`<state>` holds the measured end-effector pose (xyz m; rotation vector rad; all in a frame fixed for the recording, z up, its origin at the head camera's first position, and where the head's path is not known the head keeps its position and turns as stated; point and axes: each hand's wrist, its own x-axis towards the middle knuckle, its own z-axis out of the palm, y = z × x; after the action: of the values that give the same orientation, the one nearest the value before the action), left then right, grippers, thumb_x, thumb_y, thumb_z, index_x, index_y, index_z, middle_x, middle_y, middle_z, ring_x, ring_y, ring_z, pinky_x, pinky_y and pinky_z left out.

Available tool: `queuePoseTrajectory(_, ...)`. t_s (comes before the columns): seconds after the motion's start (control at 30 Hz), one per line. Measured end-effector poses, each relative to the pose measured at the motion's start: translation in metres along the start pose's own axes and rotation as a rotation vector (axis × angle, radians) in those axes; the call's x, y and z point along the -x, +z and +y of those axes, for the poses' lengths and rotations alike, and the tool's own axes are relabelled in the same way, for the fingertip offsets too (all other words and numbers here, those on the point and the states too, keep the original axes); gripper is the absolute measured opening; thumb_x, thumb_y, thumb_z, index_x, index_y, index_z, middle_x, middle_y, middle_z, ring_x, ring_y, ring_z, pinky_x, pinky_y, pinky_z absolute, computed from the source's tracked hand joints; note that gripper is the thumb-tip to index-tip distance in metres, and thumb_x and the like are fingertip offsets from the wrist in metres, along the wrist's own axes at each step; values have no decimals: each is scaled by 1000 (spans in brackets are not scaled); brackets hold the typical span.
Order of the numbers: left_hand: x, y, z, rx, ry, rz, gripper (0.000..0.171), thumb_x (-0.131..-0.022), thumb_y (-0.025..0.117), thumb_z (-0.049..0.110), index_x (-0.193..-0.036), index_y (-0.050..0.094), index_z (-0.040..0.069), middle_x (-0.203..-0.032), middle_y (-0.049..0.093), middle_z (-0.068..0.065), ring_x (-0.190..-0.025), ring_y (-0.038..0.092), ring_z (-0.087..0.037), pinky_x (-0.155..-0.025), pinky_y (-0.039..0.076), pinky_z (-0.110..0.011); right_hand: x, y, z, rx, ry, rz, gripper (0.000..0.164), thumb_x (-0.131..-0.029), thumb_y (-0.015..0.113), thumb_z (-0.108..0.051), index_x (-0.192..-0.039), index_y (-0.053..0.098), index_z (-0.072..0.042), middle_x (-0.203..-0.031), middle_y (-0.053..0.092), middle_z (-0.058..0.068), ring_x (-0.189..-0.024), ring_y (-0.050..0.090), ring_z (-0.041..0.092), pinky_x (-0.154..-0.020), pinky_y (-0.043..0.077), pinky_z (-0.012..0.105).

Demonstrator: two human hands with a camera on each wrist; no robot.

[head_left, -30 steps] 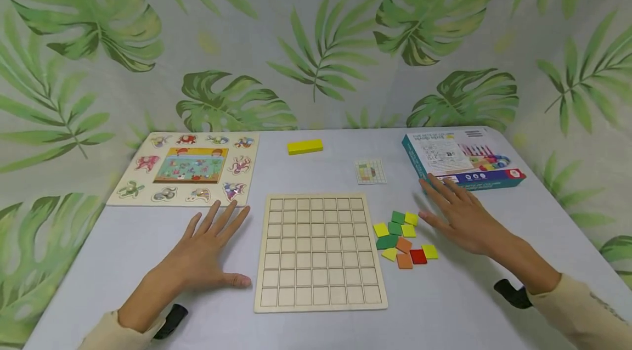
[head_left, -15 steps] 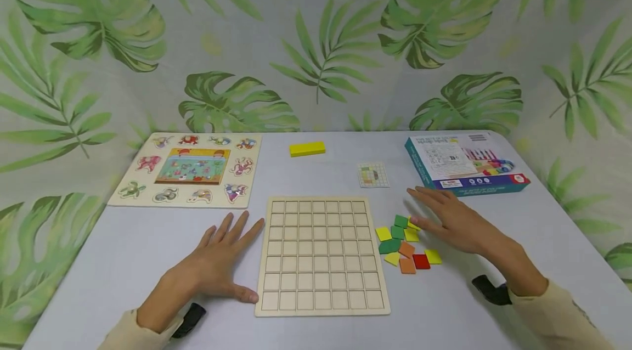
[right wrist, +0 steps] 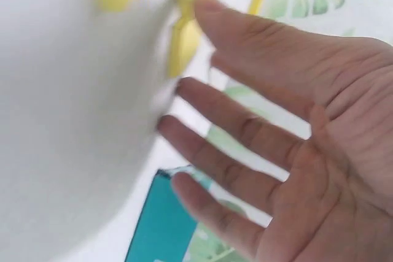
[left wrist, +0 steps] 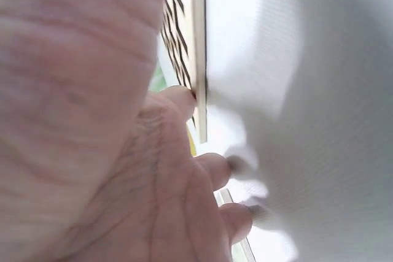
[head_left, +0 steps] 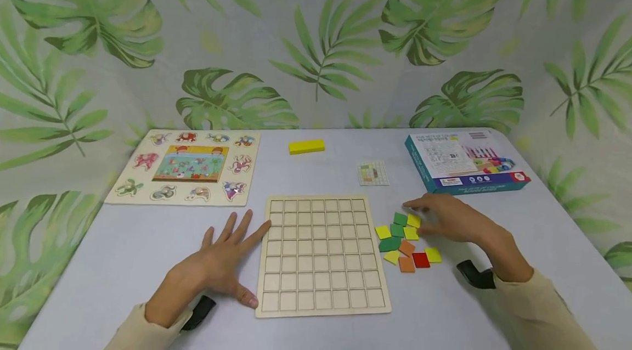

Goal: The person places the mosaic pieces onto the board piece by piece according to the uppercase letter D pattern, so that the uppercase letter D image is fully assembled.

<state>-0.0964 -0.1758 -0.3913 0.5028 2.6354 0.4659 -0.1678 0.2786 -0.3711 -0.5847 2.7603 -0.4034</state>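
Observation:
My left hand (head_left: 222, 267) lies with fingers spread beside the wooden grid board (head_left: 321, 254). Its index fingertip meets the board's left edge, and its thumb is at the near left corner. In the left wrist view a finger touches the edge of the board (left wrist: 200, 41). My right hand (head_left: 451, 219) hovers over the right side of a cluster of coloured tiles, fingers slightly bent and holding nothing. Nearest to it are a yellow tile (head_left: 413, 220) and another yellow tile (head_left: 410, 233). The cluster also has green tiles (head_left: 390, 244), orange tiles (head_left: 407, 265) and a red tile (head_left: 421, 260).
A small pattern card (head_left: 372, 173) lies behind the board. Farther back is a yellow block (head_left: 306, 146). A sea-animal puzzle board (head_left: 143, 177) occupies the back left, and a teal-sided box (head_left: 469, 162) the back right. A leaf-print cloth (head_left: 336, 37) hangs behind the table.
My left hand has moved right to the board's edge. My right hand has come left and down from near the box to the tiles, its fingers bending more.

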Motion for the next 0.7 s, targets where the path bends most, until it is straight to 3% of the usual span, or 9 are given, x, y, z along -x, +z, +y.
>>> queuePoseTrajectory(0.3,-3,-2,1,-3,-10,-32,140,-49,90,61,-161,13,26,-167,-4,-19,-151,-9,-47,-106,0,-80,-3,-6,-11,31,65,-15,40,-80,84,-17,-118,73,-9,-119,68,15,-111,58,38,-94,49,57)
queuePoseTrajectory(0.57,-5,-3,-2,13,3,-56,139,-53,90,60,-161,10,25,-167,-10,-19,-150,-15,-47,-105,-3,-80,-7,-5,-11,29,97,13,36,-80,83,-13,-115,73,-9,-119,68,16,-115,57,41,-95,47,60)
queuePoseTrajectory(0.7,-3,-1,-7,37,19,-91,138,-58,88,62,-161,4,25,-165,-17,-19,-149,-22,-47,-104,-7,-80,-9,-2,-10,25,113,1,35,-81,83,-15,-114,73,-8,-113,69,13,-108,59,36,-93,49,56)
